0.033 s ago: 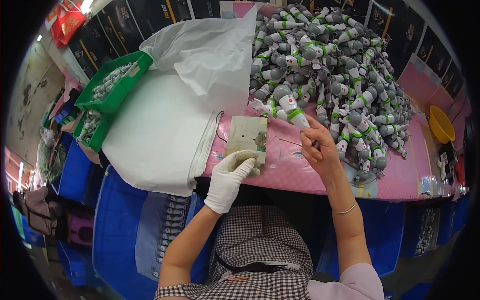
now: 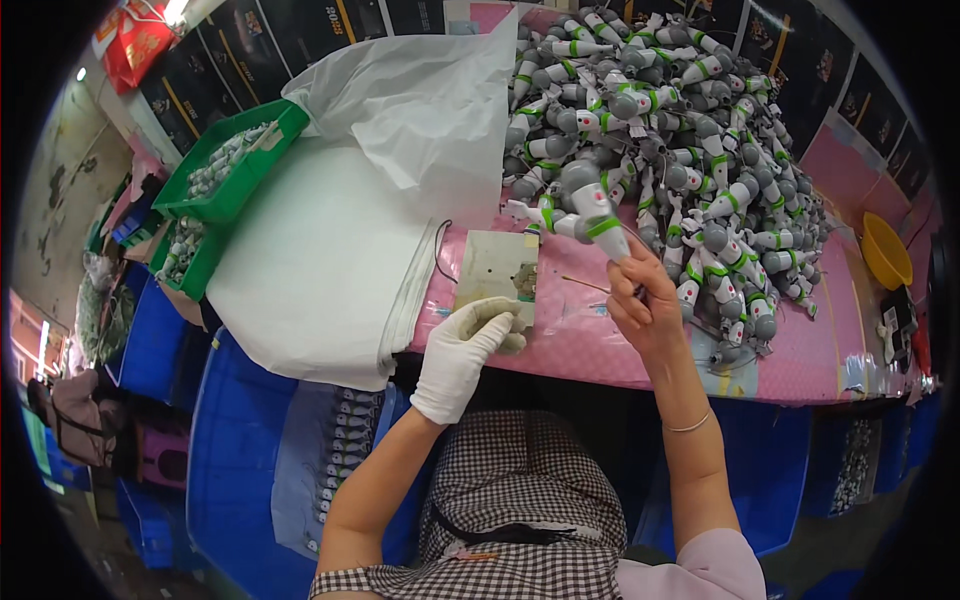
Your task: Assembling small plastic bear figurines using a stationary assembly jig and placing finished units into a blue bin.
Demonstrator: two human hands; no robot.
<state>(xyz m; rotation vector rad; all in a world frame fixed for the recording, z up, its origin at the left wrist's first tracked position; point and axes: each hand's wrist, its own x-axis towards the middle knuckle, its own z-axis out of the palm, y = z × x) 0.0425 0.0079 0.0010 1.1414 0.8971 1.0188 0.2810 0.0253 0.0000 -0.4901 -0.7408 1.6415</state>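
My right hand (image 2: 647, 300), bare, is closed round the narrow end of a white device (image 2: 598, 212) with a round grey head and a green band. The device tilts up and to the left above the pink table, its head blurred. My left hand (image 2: 466, 345), in a white glove, has thumb and fingers pressed together over the near end of a flat metal plate (image 2: 485, 262). What those fingers hold, if anything, is hidden. A thin stick-like tool (image 2: 584, 284) points left from beside my right hand.
A large heap of similar devices (image 2: 660, 130) covers the far right of the pink table (image 2: 590, 345). White sheets (image 2: 320, 240) lie at left beside green bins (image 2: 245, 180) of small parts. Blue tubs (image 2: 235, 440) stand below, and a yellow basin (image 2: 885, 250) sits far right.
The device in my right hand has shifted slightly right and its head is more blurred. My left hand keeps its pinch over the plate.
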